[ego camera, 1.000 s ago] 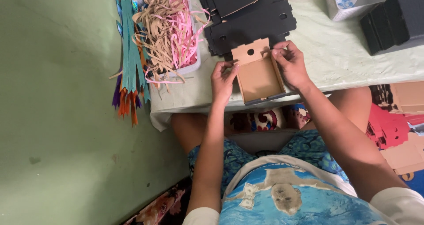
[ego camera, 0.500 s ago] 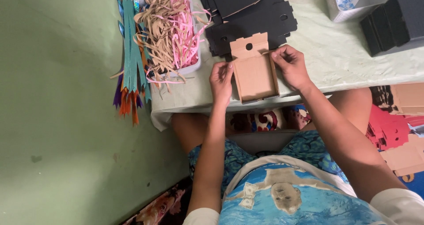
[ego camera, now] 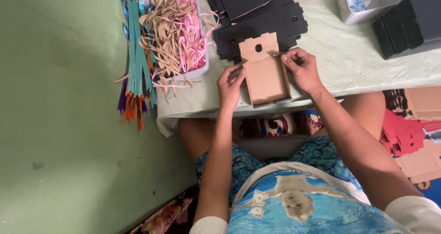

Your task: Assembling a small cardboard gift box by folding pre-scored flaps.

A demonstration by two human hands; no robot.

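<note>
Brown cardboard box (ego camera: 265, 80): your left hand (ego camera: 229, 84) and right hand (ego camera: 301, 68) pinch its side walls; press evenly, keep the flap (ego camera: 258, 47) square.

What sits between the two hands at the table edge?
A small brown cardboard box, its flap raised at the far end. The left hand and right hand press against its sides, in the head view.

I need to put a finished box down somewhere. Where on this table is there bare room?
Bare cloth shows right of the right hand, bordered by the flat black blanks, the small white box and the stacked black boxes. A smaller strip lies below the shred tray, left of the left hand. Around the brown box it is crowded.
</note>
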